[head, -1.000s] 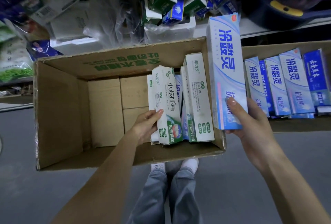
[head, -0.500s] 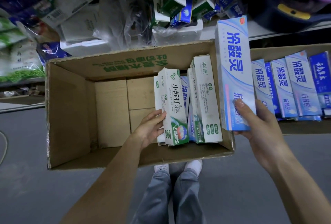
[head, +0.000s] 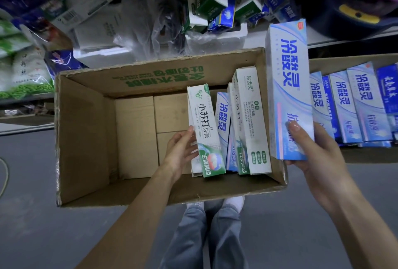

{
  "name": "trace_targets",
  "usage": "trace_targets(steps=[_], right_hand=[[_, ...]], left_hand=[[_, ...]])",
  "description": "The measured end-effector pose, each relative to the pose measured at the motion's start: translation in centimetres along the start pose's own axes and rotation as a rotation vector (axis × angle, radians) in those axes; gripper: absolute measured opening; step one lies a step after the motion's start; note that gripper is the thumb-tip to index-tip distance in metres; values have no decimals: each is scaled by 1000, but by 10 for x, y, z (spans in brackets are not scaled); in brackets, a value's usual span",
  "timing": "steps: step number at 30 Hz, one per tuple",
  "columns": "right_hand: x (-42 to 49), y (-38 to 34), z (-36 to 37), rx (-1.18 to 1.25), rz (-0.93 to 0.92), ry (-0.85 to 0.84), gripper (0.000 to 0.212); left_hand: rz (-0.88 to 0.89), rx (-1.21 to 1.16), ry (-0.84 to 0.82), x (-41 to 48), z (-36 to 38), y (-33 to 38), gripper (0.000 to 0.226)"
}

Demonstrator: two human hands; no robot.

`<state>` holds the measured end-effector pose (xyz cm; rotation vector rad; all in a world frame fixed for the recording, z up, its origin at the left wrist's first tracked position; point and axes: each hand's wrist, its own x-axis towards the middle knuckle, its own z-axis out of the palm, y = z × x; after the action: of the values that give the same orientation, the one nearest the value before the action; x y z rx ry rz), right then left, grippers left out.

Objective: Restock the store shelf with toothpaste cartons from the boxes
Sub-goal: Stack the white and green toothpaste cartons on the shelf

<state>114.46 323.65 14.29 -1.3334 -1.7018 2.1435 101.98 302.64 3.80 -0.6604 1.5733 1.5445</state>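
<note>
Right hand (head: 318, 156) grips a tall pale-blue toothpaste carton (head: 288, 87) by its lower end, upright, just above the right wall of the open brown cardboard box (head: 86, 131). Left hand (head: 183, 150) is inside the box w/ fingers curled on the side of a white-and-green toothpaste carton (head: 204, 131), leftmost of several standing along the right side. More blue cartons (head: 353, 105) stand in a 2nd cardboard box (head: 366, 154) to the right.
</note>
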Motion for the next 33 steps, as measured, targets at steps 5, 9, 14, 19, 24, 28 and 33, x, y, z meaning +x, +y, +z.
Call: trace_targets(steps=[5,9,14,19,24,28,33], right_hand=[[0,-1,1,3,0,5,105],[-1,-2,2,-15,-22,12,91],[-9,-9,0,-2,-54,64,55],[-34,-34,4,-22,-79,32,68],[-75,-65,24,-19,-88,-58,58],[-104,-96,33,-15,-70,-170,32],[-141,-173,15,-43,-169,-352,28]], left_hand=[[41,132,35,1,8,-1,45],[72,222,-37,0,16,4,36],[94,229,-54,-19,14,22,32],[69,124,-43,-59,1,55,34],[8,-85,-131,-134,4,83,44],[35,-296,-197,-205,27,109,47],[14,-387,-409,-302,63,131,48]])
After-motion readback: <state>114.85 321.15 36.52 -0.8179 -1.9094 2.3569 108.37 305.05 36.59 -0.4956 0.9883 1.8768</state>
